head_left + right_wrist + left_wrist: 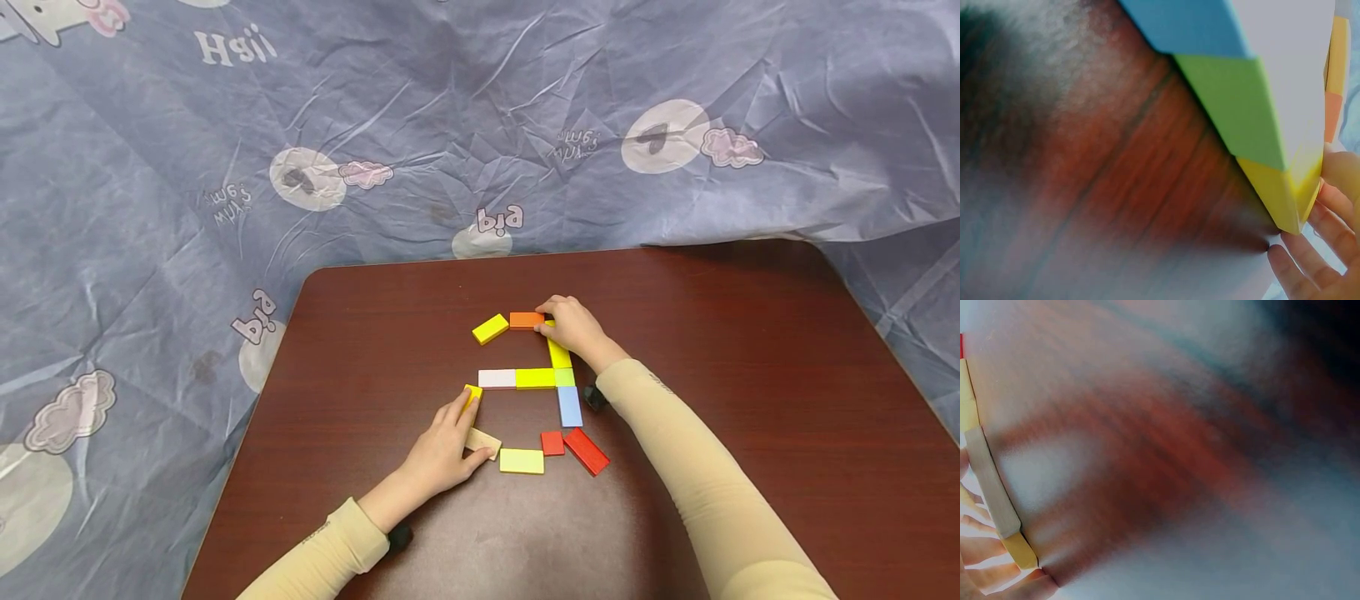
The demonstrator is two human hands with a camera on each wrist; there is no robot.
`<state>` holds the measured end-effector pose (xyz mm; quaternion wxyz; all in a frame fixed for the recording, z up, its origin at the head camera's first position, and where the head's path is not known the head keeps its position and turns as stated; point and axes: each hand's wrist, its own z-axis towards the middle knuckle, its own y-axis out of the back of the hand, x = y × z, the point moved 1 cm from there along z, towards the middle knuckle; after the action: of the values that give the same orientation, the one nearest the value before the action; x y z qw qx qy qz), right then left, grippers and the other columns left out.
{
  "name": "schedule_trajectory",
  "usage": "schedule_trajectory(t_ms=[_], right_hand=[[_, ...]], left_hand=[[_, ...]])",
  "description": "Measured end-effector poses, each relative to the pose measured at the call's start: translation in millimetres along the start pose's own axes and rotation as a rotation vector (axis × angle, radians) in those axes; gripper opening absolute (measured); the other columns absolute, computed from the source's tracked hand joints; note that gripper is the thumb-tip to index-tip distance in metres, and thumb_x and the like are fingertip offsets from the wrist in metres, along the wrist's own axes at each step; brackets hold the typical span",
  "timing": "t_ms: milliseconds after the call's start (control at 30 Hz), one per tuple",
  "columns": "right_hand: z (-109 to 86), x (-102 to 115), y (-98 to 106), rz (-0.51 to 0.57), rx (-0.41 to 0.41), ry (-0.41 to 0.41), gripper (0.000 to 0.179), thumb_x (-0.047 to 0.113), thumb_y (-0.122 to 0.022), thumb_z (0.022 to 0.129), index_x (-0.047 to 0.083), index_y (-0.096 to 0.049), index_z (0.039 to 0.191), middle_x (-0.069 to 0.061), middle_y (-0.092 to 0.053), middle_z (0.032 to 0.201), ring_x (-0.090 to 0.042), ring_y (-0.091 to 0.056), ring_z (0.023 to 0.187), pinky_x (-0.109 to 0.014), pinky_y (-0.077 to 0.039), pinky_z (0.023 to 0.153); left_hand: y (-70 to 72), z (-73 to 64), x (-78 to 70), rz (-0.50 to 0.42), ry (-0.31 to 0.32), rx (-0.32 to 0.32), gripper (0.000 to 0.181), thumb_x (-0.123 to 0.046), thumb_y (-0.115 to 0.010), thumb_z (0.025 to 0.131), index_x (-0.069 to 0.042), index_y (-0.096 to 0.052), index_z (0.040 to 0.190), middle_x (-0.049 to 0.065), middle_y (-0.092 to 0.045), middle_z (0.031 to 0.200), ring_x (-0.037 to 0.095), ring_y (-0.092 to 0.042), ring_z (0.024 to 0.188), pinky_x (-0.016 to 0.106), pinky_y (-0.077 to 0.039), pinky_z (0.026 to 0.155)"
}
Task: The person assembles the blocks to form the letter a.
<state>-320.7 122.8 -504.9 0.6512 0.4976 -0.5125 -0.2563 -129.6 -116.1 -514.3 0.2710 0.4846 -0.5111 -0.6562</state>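
Observation:
My left hand (444,446) lies over a yellow block (473,392), its fingers stretched along it. The left thumb touches the right end of a beige block (482,441), which adjoins the yellow one and is partly covered. At the far end of the arrangement, my right hand (573,325) pinches the right end of an orange block (523,320) between thumb and index finger. Under that hand, a longer yellow piece (559,354) is partly hidden. The right wrist view shows fingertips beside the tapered-looking yellow end (1275,187), with a green block (1235,103) adjoining.
Another yellow block (491,328) lies left of the orange one. A white block (497,379), a lime block (535,378) and a small green one (564,377) form a row. Blue (570,407), red (587,452), small red (552,443) and pale yellow (522,461) blocks lie nearer.

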Motion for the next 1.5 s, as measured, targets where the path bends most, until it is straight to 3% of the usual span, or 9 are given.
schedule_trajectory(t_ms=[233, 467, 733, 867, 1033, 1233, 1500], right_hand=[[0.5, -0.8, -2.3, -0.007, 0.008, -0.012, 0.043, 0.024, -0.069, 0.093, 0.003, -0.064, 0.13, -0.016, -0.063, 0.127, -0.036, -0.055, 0.116, -0.046, -0.045, 0.104], [-4.9, -2.3, 2.6, 0.034, 0.028, -0.024, 0.054, 0.028, -0.066, 0.094, 0.004, -0.054, 0.141, -0.019, -0.056, 0.138, -0.038, -0.05, 0.129, -0.05, -0.039, 0.11], [-39.6, -9.0, 11.0, 0.093, -0.014, 0.068, 0.049, 0.025, -0.066, 0.094, 0.001, -0.058, 0.135, -0.02, -0.057, 0.136, -0.039, -0.051, 0.128, -0.054, -0.039, 0.108], [-64.8, -13.6, 8.1, 0.092, 0.005, 0.121, 0.051, 0.025, -0.07, 0.091, -0.001, -0.059, 0.134, -0.022, -0.054, 0.139, -0.041, -0.05, 0.129, -0.055, -0.04, 0.107], [-86.1, -19.1, 3.8, 0.106, 0.037, 0.125, 0.056, 0.028, -0.073, 0.089, 0.003, -0.057, 0.137, -0.02, -0.045, 0.15, -0.043, -0.041, 0.136, -0.058, -0.037, 0.108], [-97.4, -23.5, -0.4, 0.112, 0.061, 0.127, 0.061, 0.028, -0.075, 0.087, 0.005, -0.055, 0.14, -0.018, -0.04, 0.154, -0.043, -0.038, 0.138, -0.06, -0.036, 0.108], [-101.4, -26.6, -6.3, 0.108, 0.07, 0.118, 0.063, 0.032, -0.075, 0.087, 0.006, -0.054, 0.141, -0.019, -0.046, 0.15, -0.042, -0.035, 0.141, -0.059, -0.034, 0.11]], left_hand=[[-1.1, -0.4, 0.5, 0.003, -0.003, 0.0, 0.077, -0.036, -0.073, 0.088, 0.005, -0.042, 0.145, 0.022, -0.037, 0.153, 0.04, -0.044, 0.134, 0.048, -0.052, 0.094], [-0.9, -0.1, 1.5, 0.006, -0.011, -0.006, 0.077, -0.036, -0.073, 0.088, 0.005, -0.042, 0.146, 0.022, -0.037, 0.153, 0.04, -0.045, 0.133, 0.048, -0.053, 0.093], [-0.4, 1.9, 3.4, 0.005, -0.015, -0.008, 0.078, -0.037, -0.072, 0.089, 0.005, -0.041, 0.146, 0.023, -0.036, 0.153, 0.04, -0.045, 0.134, 0.048, -0.052, 0.095], [0.2, 1.7, 3.1, 0.005, -0.01, 0.005, 0.078, -0.038, -0.072, 0.089, 0.005, -0.041, 0.146, 0.023, -0.036, 0.153, 0.04, -0.044, 0.134, 0.048, -0.052, 0.095], [-0.8, 0.9, 3.7, 0.007, -0.007, 0.004, 0.078, -0.038, -0.072, 0.089, 0.005, -0.041, 0.147, 0.022, -0.036, 0.154, 0.04, -0.045, 0.134, 0.049, -0.052, 0.094], [-1.2, 0.9, 3.8, 0.007, -0.007, 0.01, 0.079, -0.038, -0.072, 0.089, 0.004, -0.04, 0.147, 0.021, -0.035, 0.155, 0.039, -0.044, 0.134, 0.049, -0.052, 0.095], [0.6, 1.5, 1.5, -0.014, 0.009, 0.015, 0.079, -0.037, -0.073, 0.088, 0.004, -0.04, 0.147, 0.022, -0.036, 0.154, 0.04, -0.044, 0.135, 0.05, -0.049, 0.099]])
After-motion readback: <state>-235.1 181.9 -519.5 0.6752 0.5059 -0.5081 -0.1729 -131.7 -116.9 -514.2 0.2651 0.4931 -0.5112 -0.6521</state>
